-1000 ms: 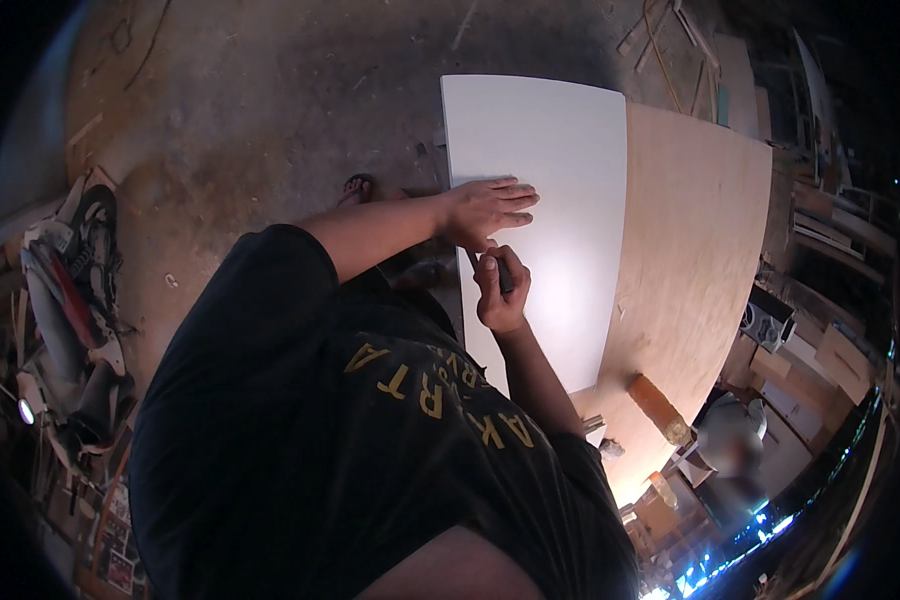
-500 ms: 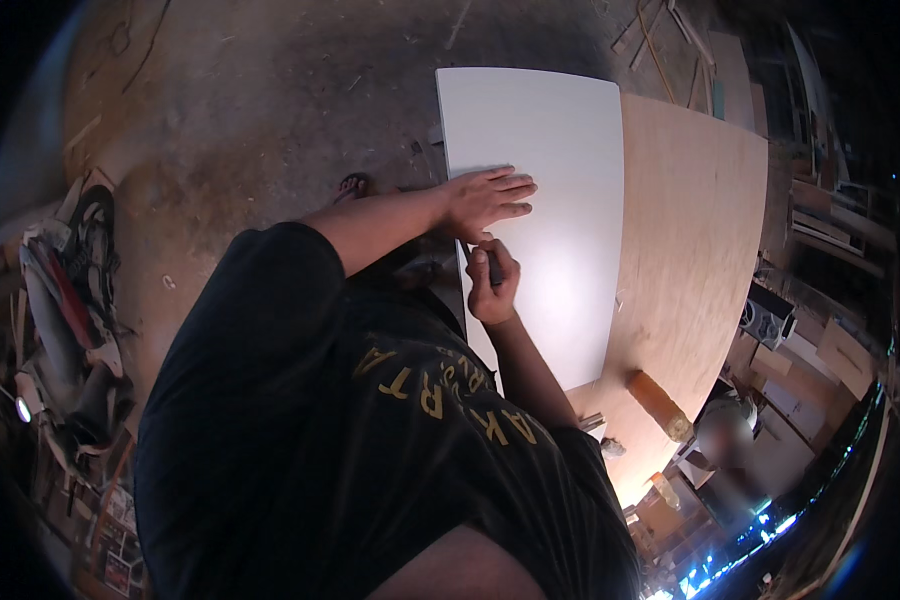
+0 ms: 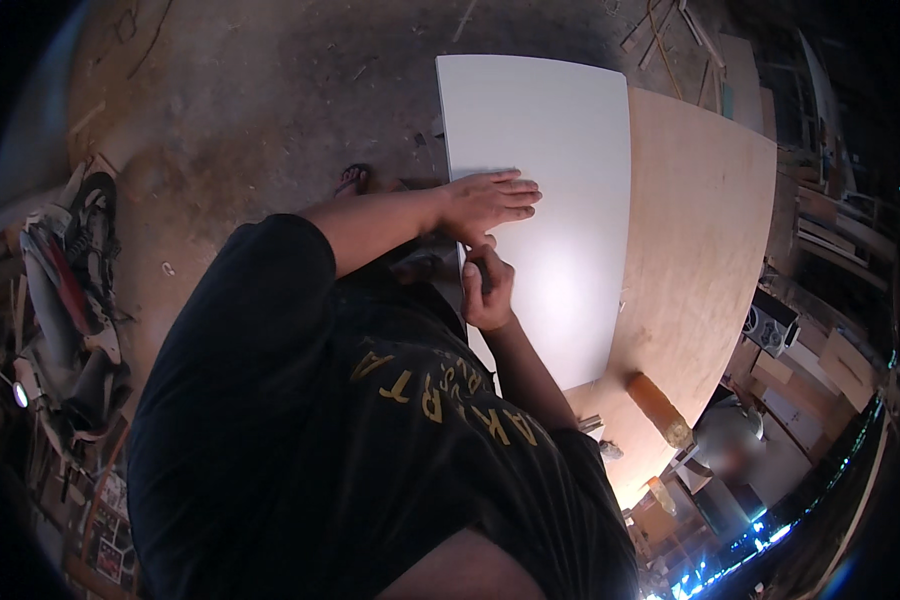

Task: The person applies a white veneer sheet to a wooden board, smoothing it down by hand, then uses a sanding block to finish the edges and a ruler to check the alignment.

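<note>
The white board lies flat on a larger plywood sheet that serves as the worktop. Its long axis runs from the near lower edge, beside the person's right forearm, up and away to the far edge at the top of the view. The board is a plain rectangle, smooth and evenly white, with a bright patch of reflected light near its middle. No marks on its face can be made out.

The left hand rests palm down on the board's left portion, fingers extended and held close together, pointing across the board toward the right. The right hand sits just below it at the board's left edge, fingers curled inward and closed on a small dark object; what the object is cannot be told.

The board's left edge overhangs or borders the dusty concrete floor. Bare plywood lies open to the right of the board. A short wooden block lies on the plywood near its near corner. A power saw sits on the floor well to the left.
</note>
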Demonstrator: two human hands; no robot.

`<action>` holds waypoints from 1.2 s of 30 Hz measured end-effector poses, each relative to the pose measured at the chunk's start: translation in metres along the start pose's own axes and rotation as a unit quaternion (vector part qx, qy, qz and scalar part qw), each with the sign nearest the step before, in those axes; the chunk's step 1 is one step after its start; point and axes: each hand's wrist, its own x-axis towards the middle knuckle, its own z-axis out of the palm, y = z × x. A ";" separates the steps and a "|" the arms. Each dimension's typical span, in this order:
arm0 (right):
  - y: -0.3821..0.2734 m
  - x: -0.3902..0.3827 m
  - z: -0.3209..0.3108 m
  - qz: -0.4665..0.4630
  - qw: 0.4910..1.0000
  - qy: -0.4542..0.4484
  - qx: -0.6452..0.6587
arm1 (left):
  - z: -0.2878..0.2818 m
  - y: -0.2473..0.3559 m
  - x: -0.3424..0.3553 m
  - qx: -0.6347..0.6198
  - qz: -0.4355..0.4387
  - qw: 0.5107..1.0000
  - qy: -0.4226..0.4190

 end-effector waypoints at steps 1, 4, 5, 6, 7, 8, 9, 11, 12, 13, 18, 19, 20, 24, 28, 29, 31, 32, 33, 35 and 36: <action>-0.004 -0.004 -0.007 -0.007 1.000 0.006 0.003 | 0.000 0.004 0.002 -0.002 0.000 1.000 -0.001; 0.017 -0.019 -0.008 0.023 0.999 -0.022 0.005 | 0.002 0.013 0.005 0.067 -0.010 0.998 -0.017; 0.019 -0.016 -0.003 0.038 0.999 -0.030 0.014 | 0.003 0.012 0.002 0.054 -0.005 0.998 -0.006; 0.021 -0.013 0.009 0.001 0.999 0.007 0.033 | 0.004 0.011 0.000 0.042 0.001 0.999 0.005; 0.023 -0.014 0.010 -0.001 0.999 0.007 0.034 | 0.004 0.011 0.001 0.044 0.000 0.999 0.005; 0.024 -0.017 0.010 -0.008 0.999 0.020 0.026 | 0.005 0.015 0.002 0.037 -0.004 0.999 0.008; 0.024 -0.020 0.009 -0.014 0.999 0.033 0.019 | 0.005 0.015 0.004 0.030 -0.008 0.999 0.011; 0.004 -0.021 -0.012 0.038 0.999 0.006 0.026 | 0.002 0.021 0.010 0.014 -0.008 1.000 -0.010; 0.003 -0.028 -0.019 0.027 0.999 -0.008 0.025 | 0.001 0.026 0.012 -0.002 -0.006 1.000 -0.029; 0.002 -0.028 -0.024 0.010 0.999 -0.025 0.024 | 0.006 0.026 0.011 0.000 -0.006 1.000 -0.028; 0.025 -0.039 -0.009 0.016 0.998 0.002 0.060 | 0.027 0.025 0.003 -0.027 0.012 0.999 0.037; 0.020 -0.036 -0.009 0.026 0.998 -0.009 0.057 | 0.025 0.028 0.005 -0.027 0.015 0.999 0.036; 0.019 -0.039 -0.012 0.026 0.998 -0.006 0.058 | 0.024 0.033 0.007 -0.032 0.000 0.999 0.029; 0.028 -0.062 -0.007 0.030 0.998 0.018 0.048 | 0.022 0.042 0.005 0.016 -0.003 0.999 0.037; 0.016 -0.051 -0.007 0.010 1.000 0.006 0.023 | 0.029 0.044 0.004 0.017 -0.012 0.999 0.045; 0.012 -0.054 -0.013 0.027 0.999 -0.002 0.025 | 0.026 0.048 0.008 0.008 -0.026 0.999 0.038; 0.022 -0.060 -0.014 -0.028 0.999 0.014 0.019 | 0.024 0.053 0.010 -0.003 -0.039 0.999 0.030; 0.026 -0.064 -0.012 0.010 0.999 0.007 0.037 | 0.025 0.054 0.007 0.020 -0.036 0.998 0.038; 0.030 -0.067 -0.010 0.047 0.997 0.002 0.055 | 0.026 0.056 0.006 0.044 -0.033 0.997 0.046; 0.030 -0.063 0.001 -0.004 0.998 0.042 0.041 | 0.029 0.053 0.004 0.043 -0.030 0.997 0.054; 0.028 -0.068 -0.004 0.012 0.999 0.030 0.043 | 0.031 0.052 0.004 0.040 -0.027 0.997 0.062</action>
